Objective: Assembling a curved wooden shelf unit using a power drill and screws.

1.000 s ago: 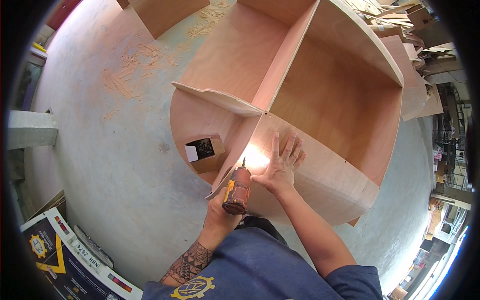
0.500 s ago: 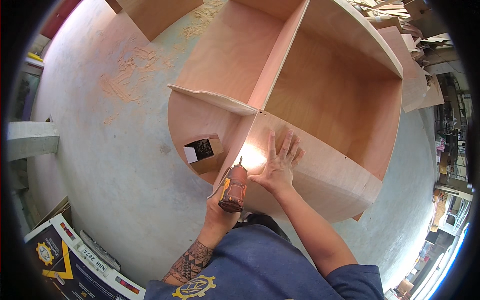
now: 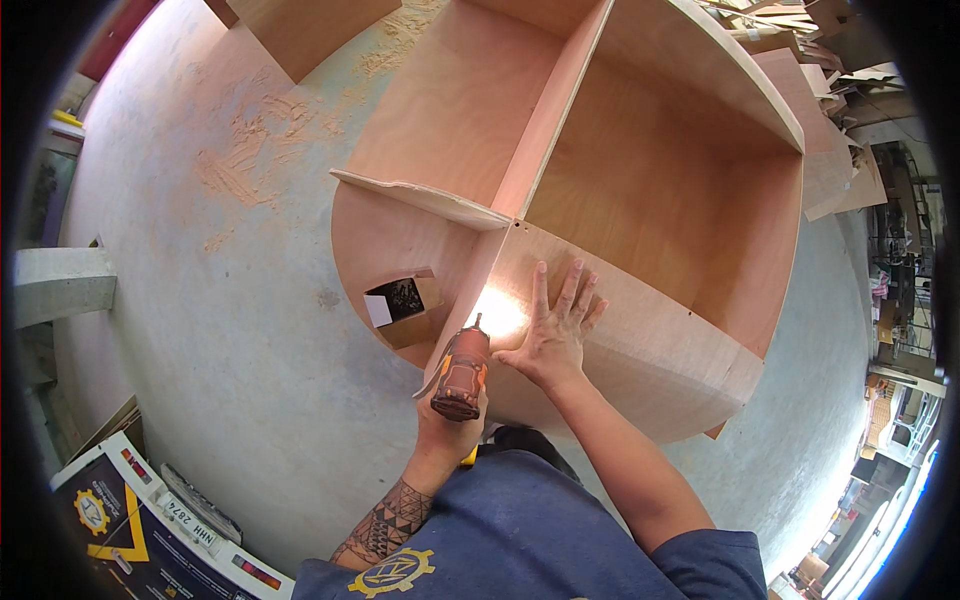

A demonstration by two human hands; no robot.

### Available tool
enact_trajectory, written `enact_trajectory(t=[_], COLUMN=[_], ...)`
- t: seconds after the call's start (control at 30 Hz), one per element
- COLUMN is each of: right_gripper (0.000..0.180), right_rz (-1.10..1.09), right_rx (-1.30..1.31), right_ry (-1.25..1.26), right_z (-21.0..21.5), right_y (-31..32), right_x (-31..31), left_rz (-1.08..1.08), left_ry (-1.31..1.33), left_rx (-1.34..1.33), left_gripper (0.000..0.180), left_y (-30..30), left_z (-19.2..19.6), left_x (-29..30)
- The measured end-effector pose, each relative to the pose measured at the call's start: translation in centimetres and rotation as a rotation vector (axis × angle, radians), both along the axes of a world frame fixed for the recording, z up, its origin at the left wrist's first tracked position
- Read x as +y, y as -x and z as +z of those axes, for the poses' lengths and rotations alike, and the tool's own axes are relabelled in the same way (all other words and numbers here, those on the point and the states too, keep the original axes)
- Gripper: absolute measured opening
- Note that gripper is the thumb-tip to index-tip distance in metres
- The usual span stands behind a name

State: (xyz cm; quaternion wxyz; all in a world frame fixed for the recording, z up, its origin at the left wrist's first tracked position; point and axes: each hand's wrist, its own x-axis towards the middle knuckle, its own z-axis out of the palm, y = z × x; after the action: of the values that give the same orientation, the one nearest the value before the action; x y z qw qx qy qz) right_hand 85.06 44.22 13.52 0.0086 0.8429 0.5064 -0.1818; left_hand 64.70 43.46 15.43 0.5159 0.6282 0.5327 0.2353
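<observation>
My left hand [image 3: 447, 428] is closed around the grip of a cordless drill [image 3: 462, 372]. The drill's bit points away from me, over the near edge of a plywood panel [image 3: 640, 345], and its lamp throws a bright spot there. Whether the bit touches wood I cannot tell. My right hand [image 3: 558, 335] lies flat on that panel with fingers spread, just right of the lit spot. The panel belongs to a rounded plywood cabinet [image 3: 518, 170] with open compartments. In its near-left compartment sits a small open box [image 3: 430, 292] with dark small pieces inside, perhaps screws.
Sawdust [image 3: 245, 150] is scattered on the concrete floor [image 3: 250, 340] at the left. A loose plywood sheet [image 3: 310, 30] lies at the far left, and wood offcuts [image 3: 820, 130] are piled at the far right. A vehicle's rear end [image 3: 170, 530] fills the lower left.
The drill in my left hand has tilted and shifted slightly left. My right hand stays flat on the panel.
</observation>
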Motion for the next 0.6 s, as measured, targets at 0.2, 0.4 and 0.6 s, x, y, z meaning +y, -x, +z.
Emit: enact_trajectory(t=[0.2, 0.4, 0.6], right_gripper=[0.173, 0.173, 0.172], right_rz=[0.002, -0.005, -0.007], right_rx=[0.004, 0.006, -0.011], right_ry=[-0.017, 0.006, 0.049], right_z=[0.0, 0.5, 0.8], right_y=[0.0, 0.0, 0.2], right_x=[-0.1, 0.1, 0.2], left_rz=[-0.144, 0.010, -0.093], left_ry=[-0.129, 0.127, -0.056], left_rx=[0.031, 0.084, -0.042], left_gripper=[0.024, 0.030, 0.027], left_y=[1.1, -0.2, 1.2], left_z=[-1.1, 0.7, -0.8], left_x=[0.0, -0.1, 0.3])
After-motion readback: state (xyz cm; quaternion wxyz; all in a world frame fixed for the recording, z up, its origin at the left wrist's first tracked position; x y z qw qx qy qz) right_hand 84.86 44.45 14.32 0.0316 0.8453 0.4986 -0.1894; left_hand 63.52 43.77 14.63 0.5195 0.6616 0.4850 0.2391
